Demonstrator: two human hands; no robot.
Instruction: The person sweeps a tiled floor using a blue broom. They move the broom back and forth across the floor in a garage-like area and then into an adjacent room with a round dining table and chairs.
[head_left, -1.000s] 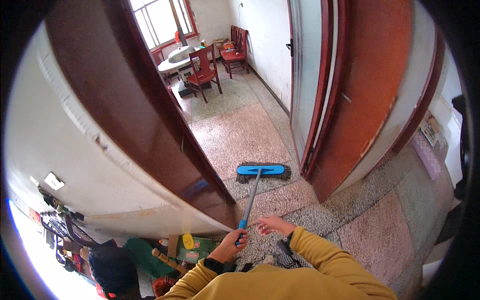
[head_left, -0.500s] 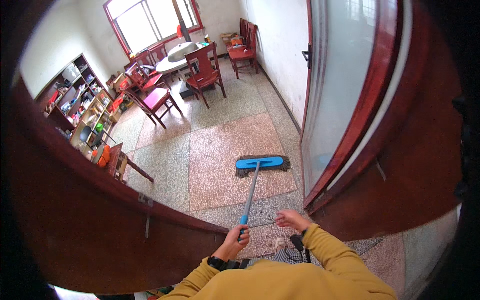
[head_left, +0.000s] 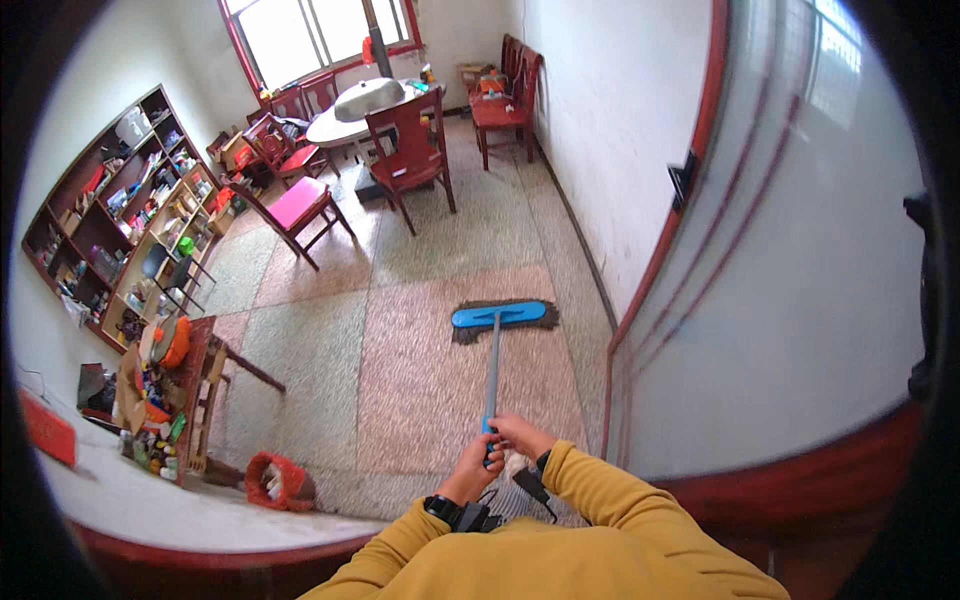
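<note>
A flat mop (head_left: 500, 316) with a blue plate and a dark grey-brown fringe lies on the speckled floor ahead of me. Its grey pole runs back toward my body and ends in a blue grip. My left hand (head_left: 474, 468) is wrapped round the end of that grip. Just above it, my right hand (head_left: 520, 437) is closed round the handle as well, its fingers partly hidden behind the pole. Both sleeves are yellow, and a dark watch sits on my left wrist.
A frosted glass door (head_left: 770, 300) stands at my right. Red chairs (head_left: 410, 150) surround a round table (head_left: 345, 127) at the back. Along the left wall are shelves (head_left: 120, 200), a cluttered wooden table (head_left: 200, 370) and a red waste basket (head_left: 279, 482).
My right hand has come from open air onto the handle beside my left hand. I have moved forward through the doorway, and more of the room's left side shows.
</note>
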